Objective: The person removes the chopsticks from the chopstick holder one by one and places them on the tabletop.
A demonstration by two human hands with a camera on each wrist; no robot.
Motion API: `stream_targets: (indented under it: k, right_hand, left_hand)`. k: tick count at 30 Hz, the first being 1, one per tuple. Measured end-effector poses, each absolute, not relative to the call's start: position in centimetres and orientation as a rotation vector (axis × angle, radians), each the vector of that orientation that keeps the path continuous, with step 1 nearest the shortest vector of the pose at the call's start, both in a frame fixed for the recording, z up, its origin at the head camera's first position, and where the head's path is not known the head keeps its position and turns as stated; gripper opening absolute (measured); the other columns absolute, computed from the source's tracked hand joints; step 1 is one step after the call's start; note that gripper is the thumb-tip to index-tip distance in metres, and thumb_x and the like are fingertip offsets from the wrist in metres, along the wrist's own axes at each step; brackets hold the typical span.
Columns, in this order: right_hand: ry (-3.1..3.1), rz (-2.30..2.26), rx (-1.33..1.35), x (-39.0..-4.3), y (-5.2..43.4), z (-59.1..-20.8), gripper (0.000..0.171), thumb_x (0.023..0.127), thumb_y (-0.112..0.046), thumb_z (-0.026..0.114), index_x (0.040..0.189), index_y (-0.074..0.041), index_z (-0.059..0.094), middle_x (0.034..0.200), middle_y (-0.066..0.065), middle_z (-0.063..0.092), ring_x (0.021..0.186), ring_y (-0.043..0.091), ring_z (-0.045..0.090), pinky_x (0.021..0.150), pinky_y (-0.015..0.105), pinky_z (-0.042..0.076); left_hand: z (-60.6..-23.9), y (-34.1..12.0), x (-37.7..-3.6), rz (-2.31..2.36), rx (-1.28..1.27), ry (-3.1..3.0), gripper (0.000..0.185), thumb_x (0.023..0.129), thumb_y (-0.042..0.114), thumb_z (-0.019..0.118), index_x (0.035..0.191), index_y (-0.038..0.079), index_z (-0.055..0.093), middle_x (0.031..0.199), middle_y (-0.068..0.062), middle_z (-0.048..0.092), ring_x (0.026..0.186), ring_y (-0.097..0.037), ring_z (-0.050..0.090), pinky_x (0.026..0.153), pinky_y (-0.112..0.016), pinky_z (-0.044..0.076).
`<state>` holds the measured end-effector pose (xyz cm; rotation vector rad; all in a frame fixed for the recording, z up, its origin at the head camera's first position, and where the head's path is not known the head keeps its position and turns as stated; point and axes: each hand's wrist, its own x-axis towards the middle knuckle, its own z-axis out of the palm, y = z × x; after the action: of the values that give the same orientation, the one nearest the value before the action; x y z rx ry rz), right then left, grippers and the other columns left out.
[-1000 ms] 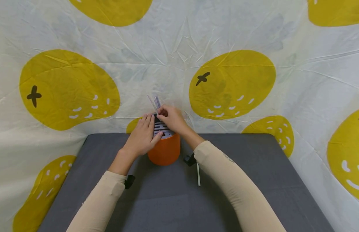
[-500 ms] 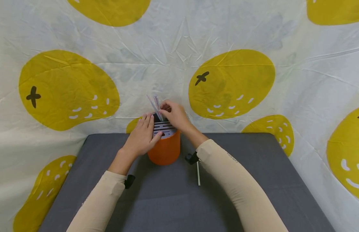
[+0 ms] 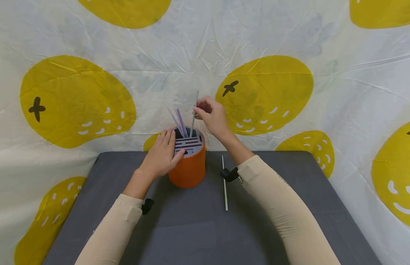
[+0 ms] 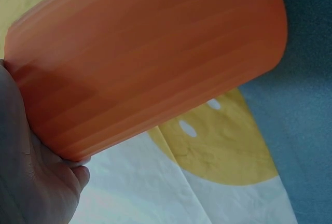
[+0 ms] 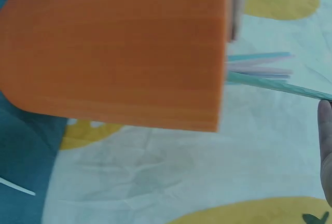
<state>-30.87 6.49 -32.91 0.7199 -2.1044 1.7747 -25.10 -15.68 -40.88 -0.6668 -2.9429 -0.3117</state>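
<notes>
An orange round holder (image 3: 188, 169) with a grey slotted top (image 3: 189, 144) stands on the dark grey table (image 3: 205, 228) near its back edge. My left hand (image 3: 162, 154) grips the holder's left side and rim; the left wrist view shows the orange wall (image 4: 150, 58) against the palm. My right hand (image 3: 211, 115) is raised above the holder and pinches a thin pale straw (image 3: 193, 116), whose lower end sits in a slot of the top. Several pastel straws (image 3: 177, 121) stand in the holder. In the right wrist view the green straw (image 5: 280, 86) sticks out past the holder (image 5: 119, 53).
One white straw (image 3: 224, 184) lies on the table right of the holder, beside my right forearm. A white cloth with yellow lemon shapes (image 3: 264, 92) hangs behind and around the table.
My right hand has risen from the holder's top, drawing a straw upward. My right forearm moved right, uncovering the white straw on the table. The left hand stays put.
</notes>
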Motion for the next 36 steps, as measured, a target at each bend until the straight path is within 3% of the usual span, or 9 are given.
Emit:
stream_targets:
  k: [6, 10, 17, 21, 29, 36]
  right_hand:
    - [-1.906, 1.884, 0.703, -30.4, 7.8, -30.8, 0.014, 0.096, 0.002, 0.069, 0.106, 0.010, 0.063, 0.094, 0.015, 0.068, 0.083, 0.018, 0.072, 0.078, 0.032, 0.064]
    - [-1.810, 1.928, 0.692, -29.9, 8.9, -29.5, 0.016, 0.096, 0.002, 0.069, 0.106, 0.011, 0.062, 0.092, 0.009, 0.068, 0.083, 0.018, 0.072, 0.078, 0.032, 0.064]
    - [-1.722, 1.986, 0.624, -29.3, 11.3, -28.3, 0.006, 0.096, 0.001, 0.069, 0.101, -0.001, 0.066, 0.093, 0.010, 0.068, 0.084, 0.019, 0.072, 0.079, 0.030, 0.064]
    - [-1.719, 2.009, 0.589, -29.0, 12.8, -28.0, 0.007, 0.096, -0.001, 0.071, 0.101, -0.003, 0.066, 0.094, 0.010, 0.068, 0.084, 0.022, 0.072, 0.079, 0.029, 0.064]
    - [-1.835, 1.909, 0.523, -28.6, 16.5, -28.8, 0.014, 0.096, -0.004, 0.072, 0.107, 0.003, 0.066, 0.096, 0.009, 0.068, 0.084, 0.021, 0.072, 0.077, 0.026, 0.063]
    - [-2.094, 1.731, 0.432, -28.7, 18.9, -31.7, 0.020, 0.098, -0.012, 0.071, 0.114, 0.000, 0.069, 0.102, 0.017, 0.070, 0.082, 0.014, 0.072, 0.076, 0.024, 0.063]
  left_hand:
    - [-40.9, -15.8, -25.2, -0.319, -0.676, -2.956, 0.084, 0.109, 0.056, 0.029, 0.164, -0.004, 0.009, 0.172, -0.023, 0.007, 0.161, -0.041, 0.006, 0.131, -0.054, 0.009]
    - [-40.8, -15.8, -25.1, -0.311, -0.677, -2.956, 0.083, 0.109, 0.055, 0.030, 0.163, -0.005, 0.010, 0.172, -0.024, 0.008, 0.160, -0.042, 0.007, 0.130, -0.054, 0.010]
    - [-40.7, -15.6, -25.0, -0.308, -0.685, -2.956, 0.083, 0.109, 0.054, 0.031, 0.163, -0.006, 0.011, 0.172, -0.025, 0.010, 0.160, -0.042, 0.008, 0.130, -0.054, 0.010]
    - [-40.8, -15.4, -25.0, -0.314, -0.685, -2.953, 0.083, 0.109, 0.054, 0.031, 0.163, -0.005, 0.011, 0.172, -0.024, 0.010, 0.160, -0.042, 0.008, 0.131, -0.054, 0.010]
    - [-40.9, -15.1, -25.0, -0.335, -0.700, -2.965, 0.083, 0.109, 0.054, 0.031, 0.163, -0.005, 0.010, 0.172, -0.024, 0.008, 0.161, -0.040, 0.003, 0.131, -0.054, 0.009]
    - [-40.8, -15.2, -25.1, -0.332, -0.702, -2.953, 0.083, 0.109, 0.053, 0.031, 0.163, -0.006, 0.011, 0.172, -0.025, 0.009, 0.160, -0.041, 0.006, 0.131, -0.054, 0.010]
